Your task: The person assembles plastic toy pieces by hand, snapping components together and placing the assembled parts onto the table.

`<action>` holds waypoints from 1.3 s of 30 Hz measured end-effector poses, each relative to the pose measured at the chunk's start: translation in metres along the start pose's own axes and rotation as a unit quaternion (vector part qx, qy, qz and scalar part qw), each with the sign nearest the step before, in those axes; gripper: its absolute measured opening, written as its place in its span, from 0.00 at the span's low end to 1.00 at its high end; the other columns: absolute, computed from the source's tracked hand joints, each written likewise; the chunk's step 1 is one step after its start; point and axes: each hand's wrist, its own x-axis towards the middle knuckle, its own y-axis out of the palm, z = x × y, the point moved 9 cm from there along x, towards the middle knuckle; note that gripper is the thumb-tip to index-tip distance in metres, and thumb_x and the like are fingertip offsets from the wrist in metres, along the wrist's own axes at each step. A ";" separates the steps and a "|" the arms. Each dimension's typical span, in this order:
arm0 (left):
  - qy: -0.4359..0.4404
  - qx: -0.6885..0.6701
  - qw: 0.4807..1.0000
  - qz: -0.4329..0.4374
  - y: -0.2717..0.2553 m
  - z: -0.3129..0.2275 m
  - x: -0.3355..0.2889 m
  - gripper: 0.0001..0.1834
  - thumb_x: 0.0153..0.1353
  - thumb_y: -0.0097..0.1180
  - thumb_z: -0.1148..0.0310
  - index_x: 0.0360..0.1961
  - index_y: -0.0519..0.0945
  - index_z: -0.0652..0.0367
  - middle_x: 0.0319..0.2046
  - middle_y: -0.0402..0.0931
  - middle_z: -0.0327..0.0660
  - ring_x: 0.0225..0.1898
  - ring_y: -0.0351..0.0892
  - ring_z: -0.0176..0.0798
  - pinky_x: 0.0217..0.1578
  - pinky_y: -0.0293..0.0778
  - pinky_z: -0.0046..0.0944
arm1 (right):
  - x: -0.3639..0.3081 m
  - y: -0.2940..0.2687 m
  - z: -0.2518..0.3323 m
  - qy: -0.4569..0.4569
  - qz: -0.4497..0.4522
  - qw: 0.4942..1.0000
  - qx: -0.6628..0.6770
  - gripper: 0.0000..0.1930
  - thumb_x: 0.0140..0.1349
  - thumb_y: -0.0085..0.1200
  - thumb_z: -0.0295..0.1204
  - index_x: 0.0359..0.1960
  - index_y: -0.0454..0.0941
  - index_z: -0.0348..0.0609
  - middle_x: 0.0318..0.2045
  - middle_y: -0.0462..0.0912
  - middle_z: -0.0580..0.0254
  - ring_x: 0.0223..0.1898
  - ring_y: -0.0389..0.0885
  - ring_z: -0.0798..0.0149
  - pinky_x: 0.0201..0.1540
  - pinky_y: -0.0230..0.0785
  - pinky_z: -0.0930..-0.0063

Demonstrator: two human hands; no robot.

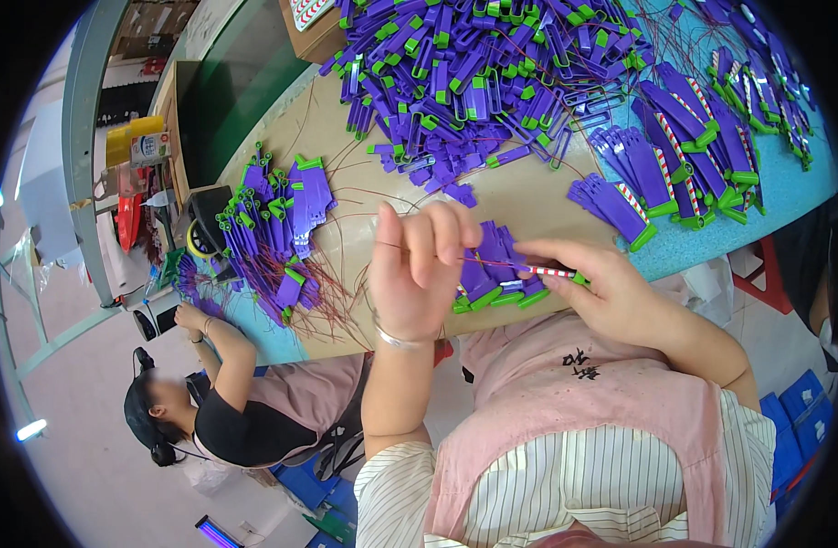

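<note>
My right hand (611,288) pinches a narrow part with a red-and-white striped edge (552,271) and a green end, seen nearly edge-on. My left hand (419,265) is raised to its left, fingers curled in. A thin dark-red wire (474,261) runs from the left fingers toward the striped part; its exact grip point is hidden. Just beyond and below the hands lies a small fan of purple parts with green ends (494,253) near the table's front edge.
A large heap of purple-and-green parts (474,82) covers the table's far side. Striped finished-looking bundles (684,137) lie right; purple bundles with loose red wires (273,228) lie left. A cardboard box (311,32) stands behind. A co-worker (245,393) sits at the left.
</note>
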 end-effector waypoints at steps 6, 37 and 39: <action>-0.043 0.800 0.587 -0.113 -0.023 -0.004 0.024 0.13 0.58 0.62 0.65 0.31 0.72 0.61 0.20 0.77 0.46 0.21 0.77 0.47 0.23 0.70 0.42 | -0.001 -0.001 0.001 0.018 0.015 0.997 -0.075 0.17 0.57 0.61 0.28 0.47 0.76 0.35 0.36 0.79 0.53 0.40 0.78 0.56 0.45 0.69 0.66; -0.032 0.571 0.817 -0.071 0.017 0.031 -0.031 0.05 0.60 0.59 0.74 0.35 0.79 0.65 0.30 0.78 0.44 0.31 0.77 0.41 0.34 0.72 0.35 | 0.001 -0.010 0.003 0.008 -0.074 0.992 -0.098 0.07 0.58 0.56 0.29 0.27 0.80 0.40 0.16 0.76 0.53 0.18 0.76 0.54 0.21 0.63 0.63; -0.068 0.573 0.814 -0.070 0.019 0.032 -0.030 0.05 0.61 0.57 0.74 0.36 0.78 0.65 0.30 0.78 0.45 0.31 0.77 0.41 0.34 0.72 0.34 | 0.000 -0.007 -0.002 0.030 -0.053 0.992 -0.107 0.07 0.59 0.57 0.31 0.29 0.80 0.39 0.19 0.77 0.53 0.22 0.77 0.53 0.25 0.65 0.63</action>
